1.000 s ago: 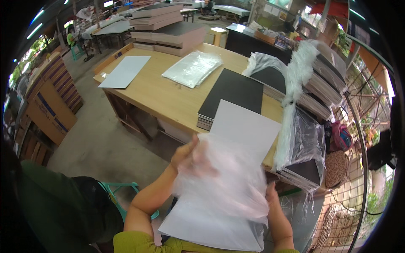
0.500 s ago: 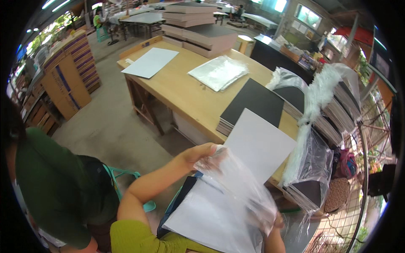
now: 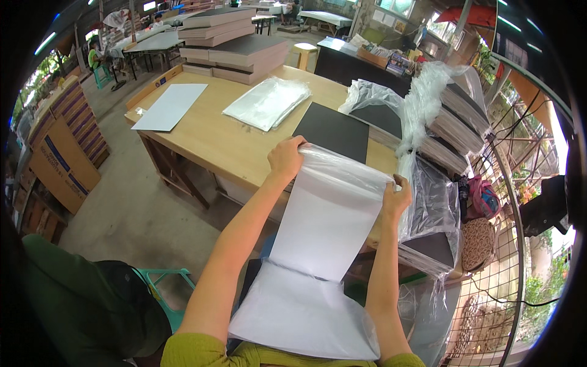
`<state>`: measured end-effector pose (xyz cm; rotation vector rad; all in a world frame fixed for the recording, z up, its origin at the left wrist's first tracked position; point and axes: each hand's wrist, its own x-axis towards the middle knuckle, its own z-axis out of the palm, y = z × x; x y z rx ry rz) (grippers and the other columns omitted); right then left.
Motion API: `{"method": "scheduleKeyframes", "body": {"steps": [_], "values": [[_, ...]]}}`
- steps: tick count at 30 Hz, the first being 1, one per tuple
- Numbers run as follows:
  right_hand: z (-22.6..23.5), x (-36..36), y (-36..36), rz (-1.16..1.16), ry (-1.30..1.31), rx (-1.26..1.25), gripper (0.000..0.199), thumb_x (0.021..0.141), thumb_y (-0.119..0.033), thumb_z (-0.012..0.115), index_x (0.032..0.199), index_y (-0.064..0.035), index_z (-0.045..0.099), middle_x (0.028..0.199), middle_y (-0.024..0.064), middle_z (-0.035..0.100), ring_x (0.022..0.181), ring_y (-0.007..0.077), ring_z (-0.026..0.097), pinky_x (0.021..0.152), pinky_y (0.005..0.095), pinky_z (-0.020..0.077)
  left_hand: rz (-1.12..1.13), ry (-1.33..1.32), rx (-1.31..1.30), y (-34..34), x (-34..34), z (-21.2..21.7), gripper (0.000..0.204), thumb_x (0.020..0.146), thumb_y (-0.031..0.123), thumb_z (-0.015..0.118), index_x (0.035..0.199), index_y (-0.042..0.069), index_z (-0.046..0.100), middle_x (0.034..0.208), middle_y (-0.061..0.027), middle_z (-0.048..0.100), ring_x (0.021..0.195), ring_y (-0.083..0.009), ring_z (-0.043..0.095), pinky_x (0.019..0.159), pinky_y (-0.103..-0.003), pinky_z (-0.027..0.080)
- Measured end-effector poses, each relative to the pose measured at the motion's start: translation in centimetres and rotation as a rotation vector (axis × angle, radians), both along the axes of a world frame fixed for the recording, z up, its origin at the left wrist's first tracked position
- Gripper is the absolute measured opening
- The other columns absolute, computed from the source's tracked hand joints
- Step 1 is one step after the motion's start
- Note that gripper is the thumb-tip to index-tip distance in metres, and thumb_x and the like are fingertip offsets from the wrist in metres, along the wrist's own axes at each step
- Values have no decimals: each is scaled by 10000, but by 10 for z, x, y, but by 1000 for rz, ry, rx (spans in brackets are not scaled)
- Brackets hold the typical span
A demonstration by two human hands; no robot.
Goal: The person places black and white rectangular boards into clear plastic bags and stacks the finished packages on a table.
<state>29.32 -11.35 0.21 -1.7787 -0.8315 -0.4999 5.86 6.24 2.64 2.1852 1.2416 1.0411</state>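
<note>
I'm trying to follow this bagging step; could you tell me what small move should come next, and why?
Probably draw the clear plastic bag further down over the white sheet. The left hand and right hand each pinch a top corner of the bag, which covers only the sheet's upper end; the part towards the person's lap looks uncovered.

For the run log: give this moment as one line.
left hand: grips bag corner | right hand: grips other corner | clear plastic bag: being pulled over white sheet | black sheets: on wooden table
</note>
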Motion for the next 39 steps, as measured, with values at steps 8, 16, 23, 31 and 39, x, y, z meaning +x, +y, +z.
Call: {"method": "scheduleKeyframes", "body": {"steps": [8,16,23,31,39], "values": [[35,4,-34,172,162,-215,87,682,-57,616,690,30,616,573,55,570,544,156,499,558,297,415,-459,-149,-577,10,-46,18,190,868,229,563,852,74,671,740,-3,600,719,-118,531,610,-286,399],[92,-19,-105,732,709,-256,107,725,-62,633,699,41,648,620,55,607,547,88,533,516,219,377,-837,-284,-1219,-18,-86,33,266,859,220,600,1066,53,605,947,1,608,836,-100,572,709,-248,462],[39,-46,-138,842,1523,120,265,816,-82,585,1036,66,591,911,143,656,805,203,641,737,312,524,-1068,-448,-1355,-33,-102,-14,394,848,190,648,1193,46,523,1034,-26,620,900,-118,615,772,-283,509],[-45,-74,-181,834,1438,-79,177,789,-92,630,862,69,629,818,96,643,732,150,601,684,252,466,-824,-283,-1675,-51,-133,-93,221,845,197,639,1042,118,576,883,31,615,728,-61,557,550,-239,440],[-51,-124,-197,628,1183,-521,121,796,-104,616,806,15,638,702,41,610,580,98,544,557,233,424,-621,-285,-1692,-75,-155,-185,70,900,198,606,890,131,590,734,105,543,552,15,424,492,-141,354]]}}
